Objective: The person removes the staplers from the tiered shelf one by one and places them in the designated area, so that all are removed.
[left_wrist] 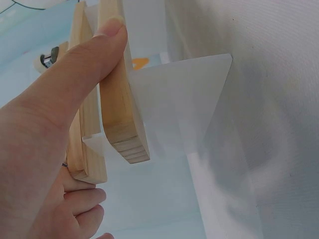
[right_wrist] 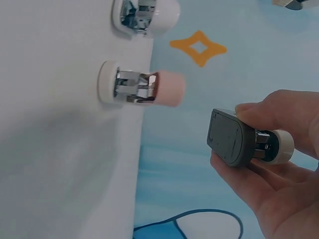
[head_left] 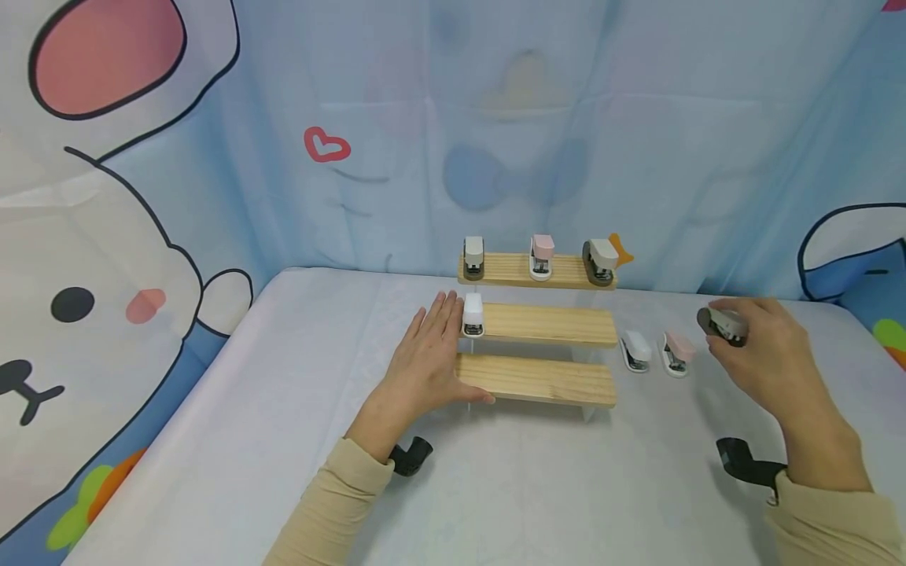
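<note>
My left hand (head_left: pixel 425 362) lies along the left end of a three-tier wooden display rack (head_left: pixel 545 324). Its fingers stretch past the middle board, and the thumb rests on the front of the lowest board (left_wrist: pixel 115 94). My right hand (head_left: pixel 767 358) pinches a mini stapler (right_wrist: pixel 232 137) with a dark grey base and whitish top, held off the table with its base facing the right wrist camera. Left of that hand, a pink stapler (head_left: pixel 677 354) and a white stapler (head_left: pixel 635 350) stand on the table. On the middle board, a white stapler (head_left: pixel 473 316) sits at the left end.
The top board carries a dark-based white stapler (head_left: pixel 473 258), a pink stapler (head_left: pixel 541 256) and another dark-based white stapler (head_left: pixel 600 261). A pale cloth covers the table (head_left: pixel 538 487). Behind hangs a blue cartoon curtain (head_left: pixel 396 181). Clear supports (left_wrist: pixel 182 99) hold up the boards.
</note>
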Demonstrator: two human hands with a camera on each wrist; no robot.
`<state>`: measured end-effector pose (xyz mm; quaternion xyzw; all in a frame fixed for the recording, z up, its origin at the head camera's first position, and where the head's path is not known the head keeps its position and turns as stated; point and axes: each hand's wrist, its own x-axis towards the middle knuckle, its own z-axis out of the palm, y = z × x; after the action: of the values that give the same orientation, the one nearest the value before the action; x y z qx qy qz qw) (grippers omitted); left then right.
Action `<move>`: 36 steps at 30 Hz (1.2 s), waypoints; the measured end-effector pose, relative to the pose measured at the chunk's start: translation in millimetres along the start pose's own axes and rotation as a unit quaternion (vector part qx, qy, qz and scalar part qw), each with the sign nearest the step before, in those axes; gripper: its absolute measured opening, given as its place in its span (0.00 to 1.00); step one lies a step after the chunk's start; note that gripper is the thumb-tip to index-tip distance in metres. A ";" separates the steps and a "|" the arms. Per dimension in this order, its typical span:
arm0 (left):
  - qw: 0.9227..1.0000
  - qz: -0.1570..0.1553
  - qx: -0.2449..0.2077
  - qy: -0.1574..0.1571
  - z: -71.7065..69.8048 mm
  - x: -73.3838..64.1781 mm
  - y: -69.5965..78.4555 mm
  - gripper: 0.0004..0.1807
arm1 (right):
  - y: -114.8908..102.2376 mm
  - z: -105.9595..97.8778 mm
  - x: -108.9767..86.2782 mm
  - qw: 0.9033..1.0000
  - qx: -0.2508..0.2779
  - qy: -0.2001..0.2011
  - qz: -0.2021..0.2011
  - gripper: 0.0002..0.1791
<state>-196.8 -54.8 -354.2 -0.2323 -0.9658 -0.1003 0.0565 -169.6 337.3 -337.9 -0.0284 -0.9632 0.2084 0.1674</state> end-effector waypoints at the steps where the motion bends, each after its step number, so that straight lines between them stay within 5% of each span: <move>1: 1.000 0.000 0.001 0.001 0.1 0.0 0.0 0.78 | 1.7 0.8 0.4 1.000 -0.001 -0.004 0.004 0.25; 36: 1.000 -0.007 0.000 -0.008 -1.0 0.2 0.8 0.78 | 54.1 29.1 7.9 0.989 -0.006 -0.135 0.060 0.29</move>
<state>-196.6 -54.2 -353.1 -0.2267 -0.9678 -0.0986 0.0482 -187.6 376.2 -382.6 -0.0593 -0.9748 0.2139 0.0229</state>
